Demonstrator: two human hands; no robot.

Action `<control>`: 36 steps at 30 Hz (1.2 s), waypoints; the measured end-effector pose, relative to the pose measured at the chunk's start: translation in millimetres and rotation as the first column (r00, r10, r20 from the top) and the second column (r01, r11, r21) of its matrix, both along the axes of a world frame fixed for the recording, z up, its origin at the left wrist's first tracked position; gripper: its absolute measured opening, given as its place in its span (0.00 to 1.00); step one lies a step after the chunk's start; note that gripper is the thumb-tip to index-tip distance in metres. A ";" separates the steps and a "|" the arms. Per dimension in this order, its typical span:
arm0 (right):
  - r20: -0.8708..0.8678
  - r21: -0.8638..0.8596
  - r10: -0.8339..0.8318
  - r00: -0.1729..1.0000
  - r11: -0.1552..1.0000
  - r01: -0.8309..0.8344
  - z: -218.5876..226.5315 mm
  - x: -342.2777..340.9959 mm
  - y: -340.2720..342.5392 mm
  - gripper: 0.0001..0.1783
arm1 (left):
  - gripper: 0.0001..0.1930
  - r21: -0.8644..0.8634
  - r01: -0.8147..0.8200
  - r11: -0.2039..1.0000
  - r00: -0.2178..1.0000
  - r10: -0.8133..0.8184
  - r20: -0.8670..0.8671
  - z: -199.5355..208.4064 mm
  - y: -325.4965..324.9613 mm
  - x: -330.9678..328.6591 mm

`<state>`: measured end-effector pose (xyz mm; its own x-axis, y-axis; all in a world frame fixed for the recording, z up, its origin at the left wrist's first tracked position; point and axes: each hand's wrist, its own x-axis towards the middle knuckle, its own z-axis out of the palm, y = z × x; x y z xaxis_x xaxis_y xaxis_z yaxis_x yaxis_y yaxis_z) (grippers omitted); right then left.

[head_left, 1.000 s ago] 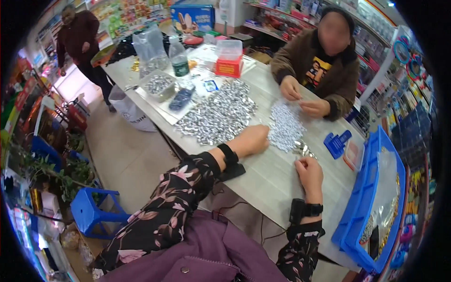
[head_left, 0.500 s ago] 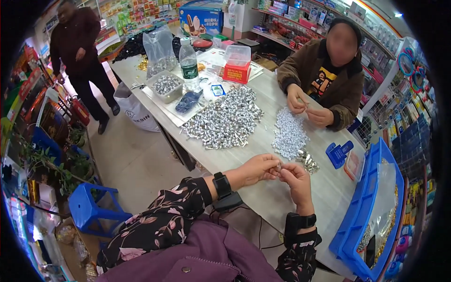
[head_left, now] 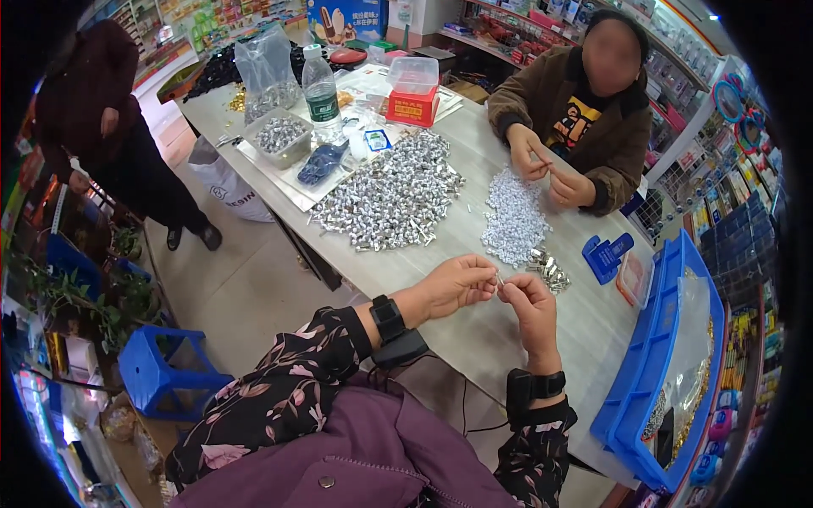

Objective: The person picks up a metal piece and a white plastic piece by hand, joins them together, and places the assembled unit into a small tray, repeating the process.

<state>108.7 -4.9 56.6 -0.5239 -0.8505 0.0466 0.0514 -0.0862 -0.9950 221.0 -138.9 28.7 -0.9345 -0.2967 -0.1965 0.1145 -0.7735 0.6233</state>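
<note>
My left hand [head_left: 457, 286] is over the near side of the table, thumb and fingertips pinched together. Facing it, my right hand [head_left: 532, 311] also pinches, its fingertips close to the left ones. A thin, small, light-coloured piece [head_left: 500, 280] shows between the two sets of fingertips; its kind is too small to make out. Just beyond my right hand lies a small heap of shiny metal parts [head_left: 552, 274]. Past that spreads a pile of small whitish pieces [head_left: 515, 222]. A large pile of silvery, capped small parts [head_left: 385, 196] lies beyond my left hand.
Across the table a person [head_left: 567, 118] holds their hands near the whitish pile. A water bottle [head_left: 321, 97], a plastic tub [head_left: 278, 135] and a red box [head_left: 412, 106] stand at the back. On the right are a blue tray [head_left: 622, 398] and a blue holder [head_left: 605, 258]. Another person [head_left: 93, 127] stands at left.
My fingertips have drawn slightly apart, so the thin piece shows between them. The standing person has moved further left and nearer. The view has shifted a little.
</note>
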 end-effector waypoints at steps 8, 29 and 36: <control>-0.073 -0.003 0.013 0.997 1.000 -0.013 -2.3 1.9 -0.7 0.05 | 0.07 -0.068 0.052 0.996 0.998 -0.051 0.024 0.5 0.3 0.5; -0.038 0.116 0.070 0.997 0.991 -0.065 -26.9 -12.4 1.4 0.10 | 0.09 -0.855 -0.195 0.481 0.966 0.243 -0.084 -0.3 30.7 1.2; -0.304 0.050 -0.088 0.949 0.993 0.108 -3.4 -24.7 6.2 0.12 | 0.09 -0.987 -0.103 0.127 0.876 0.481 -0.029 18.3 -56.0 14.1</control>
<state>84.0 1.3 53.1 -0.5753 -0.8019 0.1611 -0.2561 -0.0104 -0.9666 235.1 -194.9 47.0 -0.6956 -0.6579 0.2887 -0.1139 0.4977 0.8598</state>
